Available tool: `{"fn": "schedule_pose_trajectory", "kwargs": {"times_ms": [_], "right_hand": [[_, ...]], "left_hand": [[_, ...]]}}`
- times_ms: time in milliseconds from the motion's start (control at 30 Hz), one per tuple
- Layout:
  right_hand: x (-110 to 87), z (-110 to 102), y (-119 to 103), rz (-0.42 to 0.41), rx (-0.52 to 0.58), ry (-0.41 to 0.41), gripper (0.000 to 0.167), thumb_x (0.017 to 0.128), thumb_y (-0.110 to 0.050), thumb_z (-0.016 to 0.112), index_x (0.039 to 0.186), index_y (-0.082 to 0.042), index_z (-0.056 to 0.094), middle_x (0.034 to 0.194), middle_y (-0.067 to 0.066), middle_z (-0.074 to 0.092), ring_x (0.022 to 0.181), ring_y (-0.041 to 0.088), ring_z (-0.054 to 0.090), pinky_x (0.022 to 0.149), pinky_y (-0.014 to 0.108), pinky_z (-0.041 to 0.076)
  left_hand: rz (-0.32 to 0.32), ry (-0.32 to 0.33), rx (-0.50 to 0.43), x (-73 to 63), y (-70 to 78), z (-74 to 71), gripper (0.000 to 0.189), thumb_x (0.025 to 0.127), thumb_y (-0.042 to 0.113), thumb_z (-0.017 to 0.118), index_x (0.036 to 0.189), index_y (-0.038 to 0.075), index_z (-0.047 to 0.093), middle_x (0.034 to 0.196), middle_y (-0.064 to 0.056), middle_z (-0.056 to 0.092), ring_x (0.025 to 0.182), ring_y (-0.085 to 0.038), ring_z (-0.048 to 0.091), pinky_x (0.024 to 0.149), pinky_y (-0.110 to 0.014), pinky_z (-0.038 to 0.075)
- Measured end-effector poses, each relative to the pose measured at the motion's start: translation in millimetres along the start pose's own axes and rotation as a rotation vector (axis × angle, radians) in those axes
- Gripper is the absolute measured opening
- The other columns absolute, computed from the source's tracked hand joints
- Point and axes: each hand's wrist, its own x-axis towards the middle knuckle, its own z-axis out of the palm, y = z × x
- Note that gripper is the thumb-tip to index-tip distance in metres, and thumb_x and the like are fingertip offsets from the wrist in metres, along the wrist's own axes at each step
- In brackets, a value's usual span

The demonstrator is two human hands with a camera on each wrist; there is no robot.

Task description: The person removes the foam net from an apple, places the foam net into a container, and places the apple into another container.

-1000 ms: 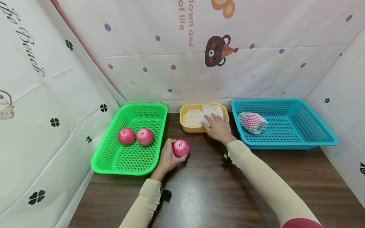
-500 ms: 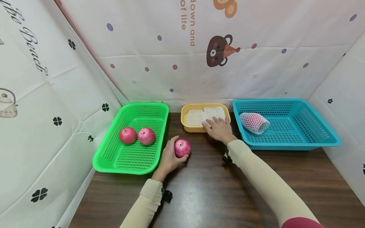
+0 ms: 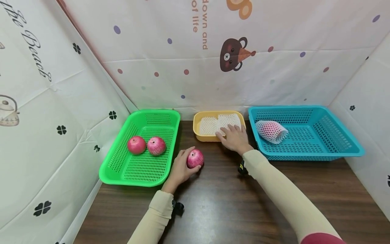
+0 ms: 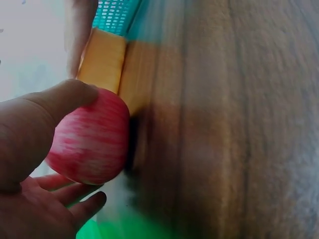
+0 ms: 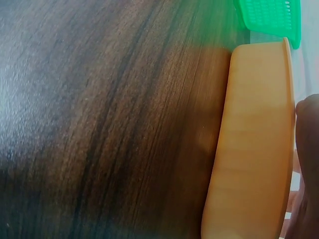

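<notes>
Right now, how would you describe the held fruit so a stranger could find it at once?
On the dark table, find the green basket. To its right, the left hand holds a round, streaky pink fruit. Two fruits lie in that basket, a netted fruit in the blue basket; only this one's outside.

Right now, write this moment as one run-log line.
left hand: grips apple | right hand: over netting in yellow tray | blue basket: one netted apple

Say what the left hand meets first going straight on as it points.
Probably the near wall of the yellow tray, which lies beyond the apple in the left hand. Height is unclear, so it might pass over the rim.
</notes>
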Motion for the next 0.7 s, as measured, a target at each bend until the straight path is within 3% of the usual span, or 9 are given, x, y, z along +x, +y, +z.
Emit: {"fn": "schedule_pose_trajectory", "kwargs": {"times_ms": [300,500,700], "right_hand": [[-5.0,-2.5,2.1,-0.021,0.01,0.043,0.081,0.098,-0.075,0.034,0.158,-0.021,0.04,0.165,0.019,0.027,0.152,0.046,0.018,0.122,0.065,0.004],[-9.7,-3.8,3.5,-0.042,0.029,0.073,0.09,0.093,-0.079,0.041,0.161,-0.021,0.033,0.167,0.019,0.023,0.153,0.048,0.013,0.122,0.065,0.005],[-14.4,-3.6,6.6,-0.113,0.035,0.105,0.105,0.086,-0.082,0.053,0.165,-0.02,0.023,0.169,0.019,0.018,0.153,0.049,0.013,0.122,0.065,0.007]], "left_hand": [[-0.025,-0.072,0.172,5.5,19.8,-7.8,0.084,0.081,0.025,0.09,0.151,0.003,0.049,0.157,-0.015,0.047,0.131,-0.038,0.057,0.105,-0.053,0.049],[-0.088,-0.131,0.293,12.6,36.0,-12.5,0.087,0.077,0.023,0.092,0.151,0.002,0.049,0.158,-0.015,0.045,0.131,-0.036,0.057,0.098,-0.052,0.053],[-0.088,-0.176,0.379,19.2,45.5,-16.7,0.093,0.071,0.019,0.097,0.152,0.012,0.051,0.152,-0.017,0.051,0.118,-0.041,0.065,0.084,-0.052,0.058]]}}
